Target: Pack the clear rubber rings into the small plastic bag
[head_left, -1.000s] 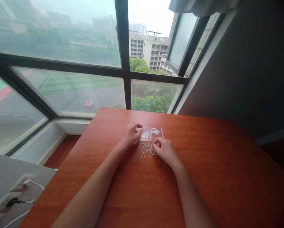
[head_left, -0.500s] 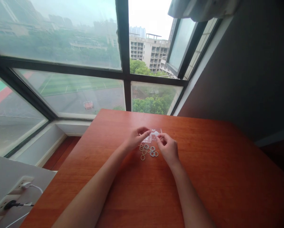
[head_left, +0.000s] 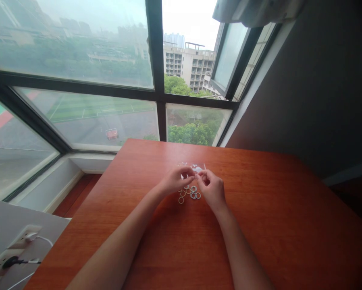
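Note:
Several small pale rings (head_left: 193, 195) lie loose on the wooden table, just below my hands. My left hand (head_left: 178, 179) is closed in a pinch, its thumb and finger tips meeting those of the other hand. My right hand (head_left: 213, 189) also pinches at this spot; a thin ring showed at its fingertips half a second ago, though the fingers now mostly hide it. Behind the fingers a clear plastic case (head_left: 194, 166) with a white patch rests on the table, largely covered by both hands.
The reddish-brown table (head_left: 181, 241) reaches toward a dark-framed window (head_left: 159, 94). A dark wall (head_left: 304, 88) rises at the right. Sockets with plugged-in cables (head_left: 14, 262) sit low at the left, beyond the table's edge.
My left hand has moved right and slightly down, over the case and some rings. My right hand has shifted a little left, so the fingertips of both hands now meet.

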Motion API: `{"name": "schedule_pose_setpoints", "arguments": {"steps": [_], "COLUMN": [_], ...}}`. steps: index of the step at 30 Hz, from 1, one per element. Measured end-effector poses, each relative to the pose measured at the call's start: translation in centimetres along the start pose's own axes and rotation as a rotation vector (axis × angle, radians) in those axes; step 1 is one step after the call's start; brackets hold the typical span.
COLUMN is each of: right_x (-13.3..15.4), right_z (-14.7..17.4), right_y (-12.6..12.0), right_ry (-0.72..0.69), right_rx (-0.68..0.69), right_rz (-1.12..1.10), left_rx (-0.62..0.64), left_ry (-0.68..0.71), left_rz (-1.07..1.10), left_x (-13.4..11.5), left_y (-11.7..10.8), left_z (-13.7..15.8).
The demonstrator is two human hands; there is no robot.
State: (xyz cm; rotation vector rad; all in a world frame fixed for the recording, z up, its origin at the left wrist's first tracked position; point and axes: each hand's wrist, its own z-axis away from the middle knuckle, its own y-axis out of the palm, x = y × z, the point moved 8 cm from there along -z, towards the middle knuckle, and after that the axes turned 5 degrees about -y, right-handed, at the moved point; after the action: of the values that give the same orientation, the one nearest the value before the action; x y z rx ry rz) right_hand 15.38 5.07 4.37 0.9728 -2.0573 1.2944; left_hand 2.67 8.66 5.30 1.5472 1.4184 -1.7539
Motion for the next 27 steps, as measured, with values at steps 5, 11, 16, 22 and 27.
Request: {"name": "schedule_pose_setpoints", "arguments": {"steps": [5, 11, 16, 22, 27], "right_x": [0.1, 0.1, 0.1, 0.1, 0.3], "right_z": [0.0, 0.1, 0.1, 0.1, 0.1], "right_y": [-0.1, -0.1, 0.0, 0.4, 0.6], "right_ry": [-0.01, -0.024, -0.008, -0.024, -0.033], "right_rx": [-0.001, -0.008, -0.006, 0.024, 0.061], "right_rz": [0.015, 0.024, 0.033, 0.054, 0.089], "left_rx": [0.0, 0.013, -0.122, -0.375, -0.38], "left_ry": [-0.004, -0.013, 0.007, -0.032, -0.022], "left_rz": [0.005, 0.0, -0.065, -0.235, -0.322], "left_x": [-0.1, 0.1, 1.0, 2.6, 3.0], "left_y": [-0.1, 0.0, -0.9, -3.4, -3.6], "left_z": [0.0, 0.0, -0.3, -0.3, -0.5]}}
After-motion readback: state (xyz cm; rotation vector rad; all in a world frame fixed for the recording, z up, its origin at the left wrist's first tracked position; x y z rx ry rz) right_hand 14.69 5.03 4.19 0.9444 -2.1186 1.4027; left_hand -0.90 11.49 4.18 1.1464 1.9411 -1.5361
